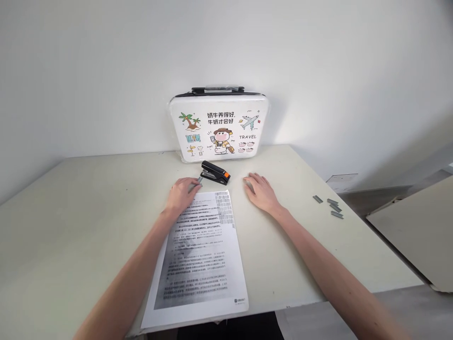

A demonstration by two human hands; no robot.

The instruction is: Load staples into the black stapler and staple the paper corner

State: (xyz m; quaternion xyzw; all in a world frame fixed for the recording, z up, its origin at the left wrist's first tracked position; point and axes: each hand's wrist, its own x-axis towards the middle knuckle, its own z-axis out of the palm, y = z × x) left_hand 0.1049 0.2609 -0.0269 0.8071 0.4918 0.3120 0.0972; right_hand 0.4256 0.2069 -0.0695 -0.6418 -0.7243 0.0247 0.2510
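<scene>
My left hand rests at the top left corner of a printed sheet of paper. Its fingers are closed on a small grey strip of staples, which pokes out by the fingertips. Just beyond the sheet lies a black stapler with an orange patch at its right end, its upper arm raised at the left end. My right hand lies on the table to the right of the stapler, thumb and fingers loosely bent and apart, with nothing plainly held.
A white case with cartoon prints and a black handle stands upright at the back, against the wall. Several grey staple strips lie on the right side of the pale table. Another pale surface is beyond the table's right edge.
</scene>
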